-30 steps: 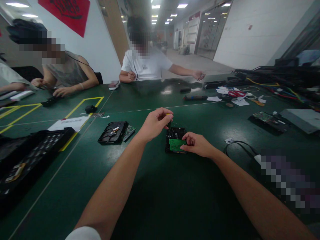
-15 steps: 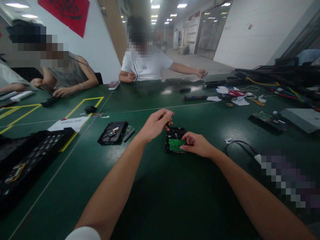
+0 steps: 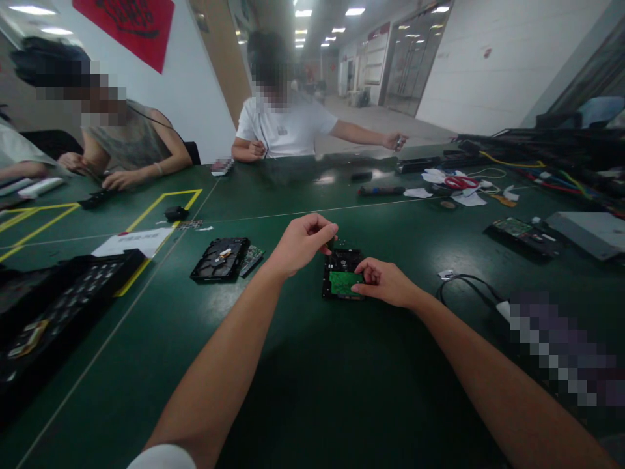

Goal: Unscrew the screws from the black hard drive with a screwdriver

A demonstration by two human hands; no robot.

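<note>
A black hard drive (image 3: 344,258) lies on the green table in front of me, its green circuit board (image 3: 346,282) facing up. My right hand (image 3: 385,281) grips the drive's right edge, thumb resting on the board. Over the drive's far left corner, my left hand (image 3: 310,241) is closed in a pinch. Something small and dark shows under those fingertips, too hidden to name. Left of the drive lie a second black hard drive (image 3: 221,258) and a loose circuit board (image 3: 252,259). A few tiny specks, perhaps screws, lie just beyond the drive.
A black slotted tray (image 3: 97,306) stands at left beside a white paper (image 3: 131,242). At right are another hard drive (image 3: 525,236), a grey metal box (image 3: 588,233) and a black cable (image 3: 469,279). Two people sit across the table; papers and wires lie at the far right.
My left fingers have turned slightly over the drive's corner, and the yellow bit seen under them is now hidden. My right hand and the drive stay in place.
</note>
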